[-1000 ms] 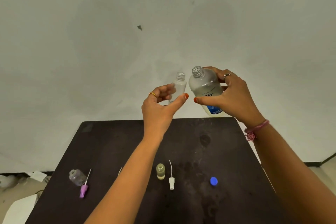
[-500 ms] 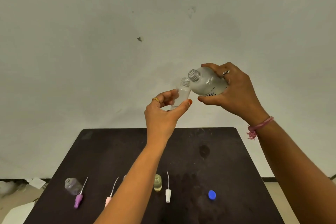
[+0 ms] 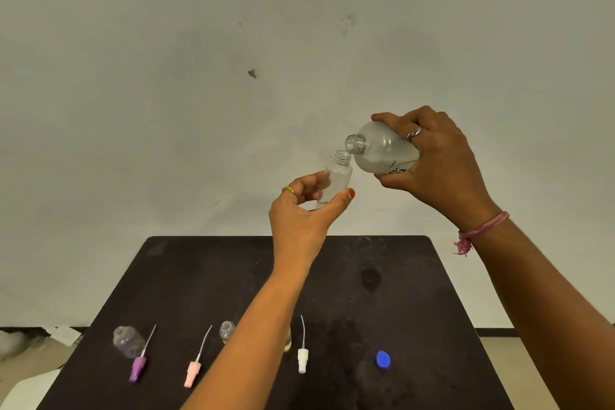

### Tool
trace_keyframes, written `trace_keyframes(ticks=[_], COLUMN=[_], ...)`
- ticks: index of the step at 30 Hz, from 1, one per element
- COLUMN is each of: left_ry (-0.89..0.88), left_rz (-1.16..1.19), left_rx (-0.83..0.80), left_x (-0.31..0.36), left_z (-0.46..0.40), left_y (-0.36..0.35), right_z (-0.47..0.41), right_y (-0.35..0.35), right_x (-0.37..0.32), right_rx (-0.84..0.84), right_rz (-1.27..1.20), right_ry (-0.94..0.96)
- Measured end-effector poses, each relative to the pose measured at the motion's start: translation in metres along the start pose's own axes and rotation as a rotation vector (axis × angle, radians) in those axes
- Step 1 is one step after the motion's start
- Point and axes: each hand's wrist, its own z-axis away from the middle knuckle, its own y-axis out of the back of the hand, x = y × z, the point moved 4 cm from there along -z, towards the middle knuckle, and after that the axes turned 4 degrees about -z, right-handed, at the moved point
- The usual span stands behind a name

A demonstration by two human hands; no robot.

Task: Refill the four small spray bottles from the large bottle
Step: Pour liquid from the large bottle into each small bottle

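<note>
Both hands are raised above the far edge of the dark table (image 3: 199, 276), forearms reaching forward. The left hand (image 3: 301, 220) pinches a small spray bottle (image 3: 336, 178) between thumb and curled fingers, held near upright with its open neck uppermost. The right hand (image 3: 432, 166) grips the large bottle (image 3: 379, 151) from above, wrist bent, tipping it leftward so its open mouth sits just beside and above the small bottle's neck. Whether liquid flows cannot be told. Near the front edge lie a clear small bottle (image 3: 128, 341), a purple sprayer (image 3: 138, 366), a pink sprayer (image 3: 193, 373), another small bottle (image 3: 227, 331) partly behind the left forearm, a white sprayer (image 3: 302, 358) and a blue cap (image 3: 383, 359)
</note>
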Motion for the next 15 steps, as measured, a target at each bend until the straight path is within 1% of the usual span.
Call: trace_keyframes(ticks=[15], left_ry=[0.008], left_rz=[-0.003], left_rx=[0.002], left_x=[-0.0009], left_z=[-0.0006], left_y=[-0.0051], right_z=[-0.005], right_y=[0.004], right_x=[0.0034], right_rx=[0.058], right_rz=[0.098], right_ry=[0.099])
